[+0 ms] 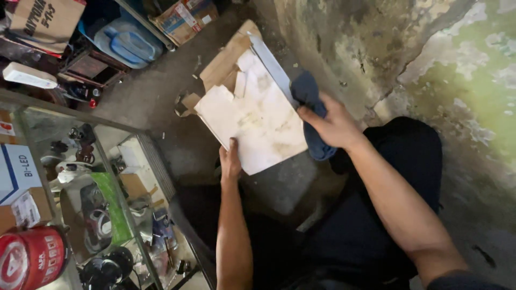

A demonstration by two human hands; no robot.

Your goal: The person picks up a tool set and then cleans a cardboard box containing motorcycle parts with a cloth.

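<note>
My left hand grips the near edge of a stained whitish flat panel that lies tilted over brown cardboard pieces on the concrete floor. My right hand holds a dark blue cloth bunched against the panel's right edge, beside a pale metal strip running along that side. My dark trousers fill the lower right, close to the panel.
A glass display counter at left holds small electrical parts and boxes. A red tin sits at the lower left. A blue plastic can and cartons stand at the back. A peeling green wall rises at right.
</note>
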